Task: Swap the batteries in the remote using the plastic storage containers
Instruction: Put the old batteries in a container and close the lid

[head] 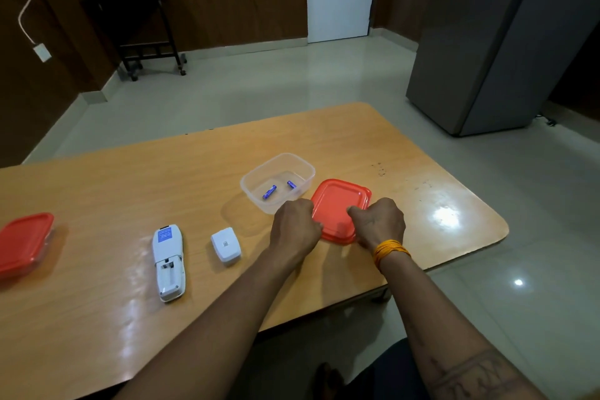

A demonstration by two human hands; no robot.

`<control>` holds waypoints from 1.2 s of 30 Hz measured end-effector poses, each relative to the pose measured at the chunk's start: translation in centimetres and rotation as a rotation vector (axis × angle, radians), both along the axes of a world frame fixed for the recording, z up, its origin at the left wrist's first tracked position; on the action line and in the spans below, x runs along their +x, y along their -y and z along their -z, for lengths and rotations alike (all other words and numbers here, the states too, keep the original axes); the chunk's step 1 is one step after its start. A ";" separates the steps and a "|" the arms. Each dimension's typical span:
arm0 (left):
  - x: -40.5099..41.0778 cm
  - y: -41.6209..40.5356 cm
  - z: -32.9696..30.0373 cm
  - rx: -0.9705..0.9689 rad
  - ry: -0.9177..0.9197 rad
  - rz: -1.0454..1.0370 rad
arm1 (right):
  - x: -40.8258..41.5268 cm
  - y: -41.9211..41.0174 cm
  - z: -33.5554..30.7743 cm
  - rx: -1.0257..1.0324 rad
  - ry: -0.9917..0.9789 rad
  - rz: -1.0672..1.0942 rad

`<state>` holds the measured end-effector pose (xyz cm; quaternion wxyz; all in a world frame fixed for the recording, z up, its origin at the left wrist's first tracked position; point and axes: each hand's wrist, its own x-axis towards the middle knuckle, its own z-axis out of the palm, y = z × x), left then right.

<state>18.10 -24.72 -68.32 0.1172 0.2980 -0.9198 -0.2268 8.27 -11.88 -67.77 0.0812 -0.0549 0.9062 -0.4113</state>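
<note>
With your left hand (293, 227) and right hand (378, 222) each pinching the red lid (339, 204), lift it level onto the clear container (277, 182).

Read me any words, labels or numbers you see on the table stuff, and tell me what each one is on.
Nothing can be read.
Blue label on the remote: white print, too blurred.
Battery cover: small square code mark, too small to read.
Two blue batteries in the clear container: markings too small.
Red lids: no text visible.
</note>
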 end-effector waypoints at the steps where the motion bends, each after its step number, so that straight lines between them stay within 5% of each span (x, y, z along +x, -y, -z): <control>1: 0.0 -0.1 -0.1 0.002 -0.002 -0.002 | 0.1 -0.1 -0.1 -0.016 0.014 0.003; 12: 1.1 -0.5 -0.9 0.307 -0.124 -0.094 | 0.9 -2.2 -1.6 -0.402 0.420 -0.040; 20: 1.4 1.9 -5.8 0.943 -0.536 -0.351 | 3.6 -1.8 -3.7 -0.372 -0.210 -0.240; 24: 2.2 4.9 -9.3 1.057 -0.545 -0.403 | 4.0 -0.2 -4.2 -0.392 -0.243 -0.262; 32: 2.7 10.3 -9.3 0.878 -0.413 -0.311 | 3.3 4.8 -5.3 -0.627 -0.132 -0.195; 36: 2.3 13.0 -7.9 0.594 -0.337 -0.325 | 2.2 8.0 -3.7 -0.677 0.012 -0.137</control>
